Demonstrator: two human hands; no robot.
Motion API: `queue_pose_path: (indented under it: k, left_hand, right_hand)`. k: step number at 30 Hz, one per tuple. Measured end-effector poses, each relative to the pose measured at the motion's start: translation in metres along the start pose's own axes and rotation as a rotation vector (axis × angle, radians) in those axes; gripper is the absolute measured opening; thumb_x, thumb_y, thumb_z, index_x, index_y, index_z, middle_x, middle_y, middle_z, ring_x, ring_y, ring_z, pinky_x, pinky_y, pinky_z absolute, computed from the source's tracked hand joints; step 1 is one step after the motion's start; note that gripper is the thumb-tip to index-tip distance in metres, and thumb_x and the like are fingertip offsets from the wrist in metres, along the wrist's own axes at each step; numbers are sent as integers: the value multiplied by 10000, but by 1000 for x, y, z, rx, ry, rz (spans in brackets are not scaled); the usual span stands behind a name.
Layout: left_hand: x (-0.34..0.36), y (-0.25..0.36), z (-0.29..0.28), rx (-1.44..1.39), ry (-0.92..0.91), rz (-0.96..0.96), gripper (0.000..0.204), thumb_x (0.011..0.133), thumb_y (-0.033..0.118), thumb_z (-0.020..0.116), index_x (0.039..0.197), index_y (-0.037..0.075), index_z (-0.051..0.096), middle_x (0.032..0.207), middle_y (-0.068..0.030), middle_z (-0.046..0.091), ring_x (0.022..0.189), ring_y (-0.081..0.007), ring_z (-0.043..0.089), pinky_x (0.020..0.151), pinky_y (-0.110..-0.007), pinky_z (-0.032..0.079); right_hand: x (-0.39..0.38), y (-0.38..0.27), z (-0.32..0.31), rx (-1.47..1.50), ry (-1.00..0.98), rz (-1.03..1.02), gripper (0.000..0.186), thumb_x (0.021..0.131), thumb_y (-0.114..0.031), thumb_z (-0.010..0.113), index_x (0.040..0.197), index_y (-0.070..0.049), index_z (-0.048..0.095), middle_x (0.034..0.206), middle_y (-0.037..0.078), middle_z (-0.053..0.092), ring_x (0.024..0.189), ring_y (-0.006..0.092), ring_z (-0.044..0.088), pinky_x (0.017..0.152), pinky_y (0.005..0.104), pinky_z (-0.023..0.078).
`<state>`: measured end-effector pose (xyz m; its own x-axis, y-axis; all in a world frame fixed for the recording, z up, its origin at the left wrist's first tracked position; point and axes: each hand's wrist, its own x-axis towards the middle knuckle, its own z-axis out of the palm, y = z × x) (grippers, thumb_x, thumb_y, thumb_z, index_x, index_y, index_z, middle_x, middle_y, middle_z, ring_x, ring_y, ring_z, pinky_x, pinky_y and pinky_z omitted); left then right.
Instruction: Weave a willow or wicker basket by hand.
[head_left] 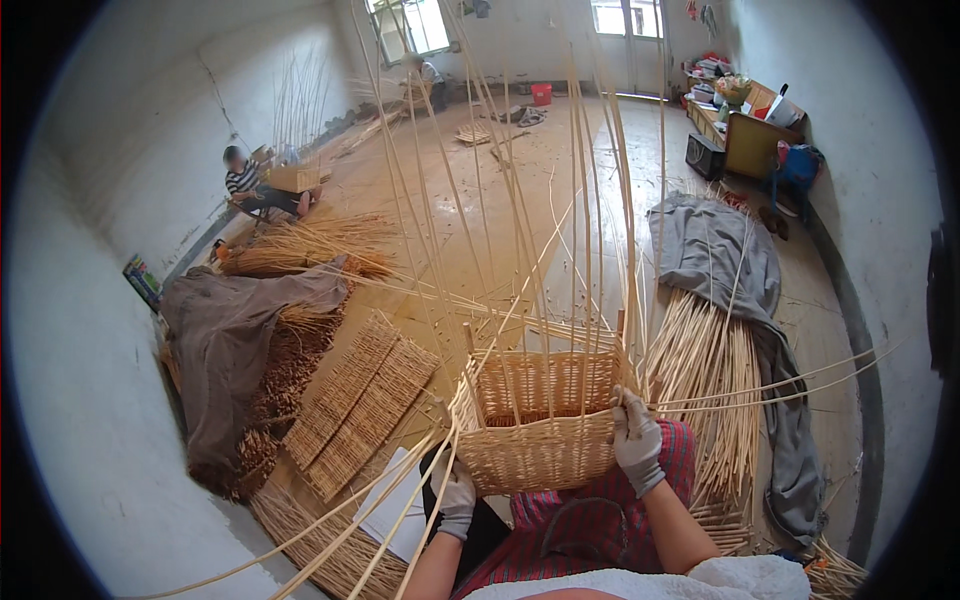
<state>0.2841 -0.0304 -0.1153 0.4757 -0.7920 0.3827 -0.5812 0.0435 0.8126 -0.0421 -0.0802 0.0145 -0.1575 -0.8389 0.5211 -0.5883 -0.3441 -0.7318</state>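
A half-woven rectangular wicker basket rests on my lap, over a red and blue striped cloth. Long pale upright canes rise from its walls, and others fan out to both sides. My left hand, in a pale glove, grips the basket's near left corner; its fingertips are partly hidden by canes. At the near right corner my right hand, also gloved, is closed around the rim, with the thumb side up.
Two flat woven panels lie to my left beside a stick bundle under brown cloth. To the right, pale canes lie partly beneath grey cloth. A seated person holds a basket near the left wall; another person works farther back.
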Motion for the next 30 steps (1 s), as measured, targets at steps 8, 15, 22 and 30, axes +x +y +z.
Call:
queue_pose_path:
  k: [8,15,22,30]
  left_hand:
    - [-3,-14,0,-65,-110,-157,197,969,37,465,1143,12,555,710,-48,548,438,-121,518,358,-281,422]
    - [7,10,1,-212,-120,-300,179,989,52,453,1139,11,539,663,-40,524,400,-123,504,325,-278,409]
    - [23,76,-25,-235,-5,-90,356,958,131,608,1272,-9,516,935,-112,639,832,-209,658,734,-334,550]
    - [45,66,-13,-318,143,238,287,955,110,642,1195,-45,612,1132,-109,657,995,-184,615,853,-326,518]
  right_hand:
    - [6,-9,-6,133,-51,130,256,982,-58,539,1230,-45,603,1036,116,685,936,212,686,798,299,542]
    - [44,-19,-19,-260,-406,294,201,962,-119,584,1117,1,626,1021,206,692,930,350,689,766,397,560]
    - [-29,-36,12,43,107,24,509,931,-41,576,1427,-70,461,1475,164,460,1284,290,538,998,334,495]
    - [-108,-75,35,303,-835,-81,259,905,-81,610,1159,-105,653,1197,126,639,1125,302,611,939,370,506]
